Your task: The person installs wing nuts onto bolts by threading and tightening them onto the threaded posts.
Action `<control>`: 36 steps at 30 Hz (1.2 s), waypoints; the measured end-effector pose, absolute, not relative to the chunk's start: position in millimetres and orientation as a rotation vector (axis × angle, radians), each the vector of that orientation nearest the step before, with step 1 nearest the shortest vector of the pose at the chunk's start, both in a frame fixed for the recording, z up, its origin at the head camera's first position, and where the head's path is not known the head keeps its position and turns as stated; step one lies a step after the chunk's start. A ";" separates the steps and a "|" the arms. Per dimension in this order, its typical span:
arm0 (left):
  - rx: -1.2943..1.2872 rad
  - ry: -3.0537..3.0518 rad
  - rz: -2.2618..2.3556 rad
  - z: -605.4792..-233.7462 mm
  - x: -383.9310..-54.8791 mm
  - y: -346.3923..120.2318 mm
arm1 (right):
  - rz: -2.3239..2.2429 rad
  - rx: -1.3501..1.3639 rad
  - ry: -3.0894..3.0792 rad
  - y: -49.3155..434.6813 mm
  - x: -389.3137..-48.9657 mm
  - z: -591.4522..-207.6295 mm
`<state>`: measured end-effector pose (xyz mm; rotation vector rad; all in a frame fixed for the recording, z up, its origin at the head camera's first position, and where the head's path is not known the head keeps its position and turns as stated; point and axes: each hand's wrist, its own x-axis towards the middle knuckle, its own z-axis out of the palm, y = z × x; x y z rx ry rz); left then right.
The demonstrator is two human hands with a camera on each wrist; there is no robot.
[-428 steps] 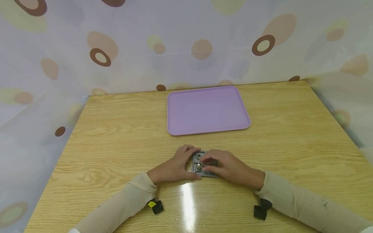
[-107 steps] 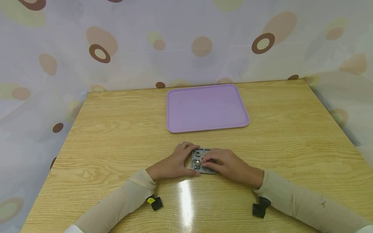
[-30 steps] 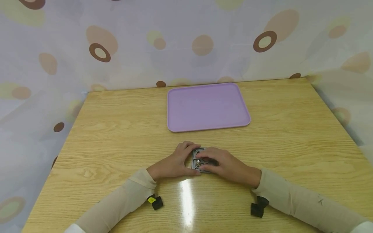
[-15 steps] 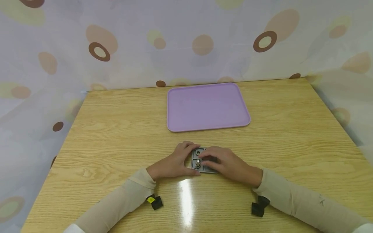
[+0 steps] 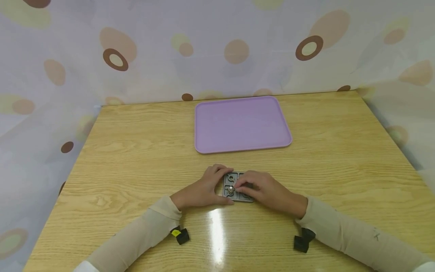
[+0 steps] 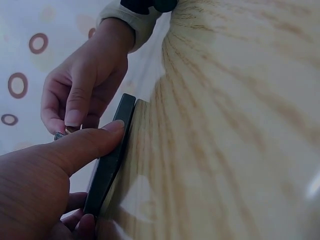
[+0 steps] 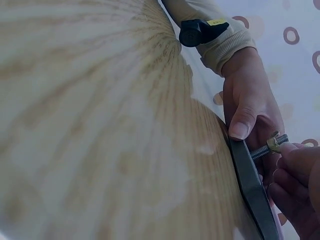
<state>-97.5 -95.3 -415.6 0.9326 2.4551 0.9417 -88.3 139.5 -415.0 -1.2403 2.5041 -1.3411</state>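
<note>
A small grey metal plate with recessed pockets lies on the wooden table in the head view. My left hand grips its left end, thumb on the near edge and fingers on the far edge. From the plate rises a threaded bolt, carrying a brass-coloured wing nut near its upper end. Thumb and index finger of my right hand pinch the wing nut from the right. Part of the plate's right half is hidden under that hand. In the left wrist view the plate appears edge-on.
A purple tray lies farther back on the wooden table. Behind it hangs a pale patterned cloth. Black devices sit at the left wrist and right wrist.
My right fingers were spread around the nut a second ago; they have since come together and pinch it. The left hand and the plate have stayed in place.
</note>
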 end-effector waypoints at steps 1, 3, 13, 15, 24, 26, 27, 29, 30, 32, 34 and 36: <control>0.931 2.456 0.944 -415.3 -97.4 -95.3 | -1.341 -1.241 2.500 139.5 -88.3 -415.1; 0.935 2.459 0.947 -414.8 -97.1 -95.3 | -1.342 -1.244 2.497 139.3 -87.9 -415.1; 0.953 2.462 0.943 -416.8 -97.4 -96.2 | -1.314 -1.233 2.480 137.1 -86.7 -412.5; 0.954 2.464 0.946 -416.7 -97.5 -96.2 | -1.295 -1.233 2.478 136.7 -86.9 -412.0; 0.955 2.466 0.945 -415.8 -97.2 -94.9 | -1.236 -1.267 2.482 133.3 -86.9 -411.7; 0.959 2.464 0.948 -415.6 -97.0 -94.7 | -1.236 -1.271 2.486 133.6 -86.6 -410.7; 0.958 2.463 0.949 -415.5 -96.9 -94.9 | -1.239 -1.269 2.488 133.9 -86.5 -410.4; 0.961 2.458 0.950 -415.7 -96.9 -95.3 | -1.243 -1.253 2.497 135.1 -86.1 -409.4; 0.965 2.459 0.948 -415.8 -97.0 -95.4 | -1.242 -1.250 2.502 135.7 -85.8 -409.1; 0.974 2.458 0.952 -416.1 -97.3 -95.6 | -1.244 -1.232 2.516 137.4 -85.5 -408.3; 0.979 2.458 0.951 -416.2 -97.7 -95.5 | -1.246 -1.214 2.528 138.8 -85.5 -407.9; 0.980 2.460 0.949 -416.3 -98.0 -95.4 | -1.245 -1.204 2.537 139.8 -85.8 -408.2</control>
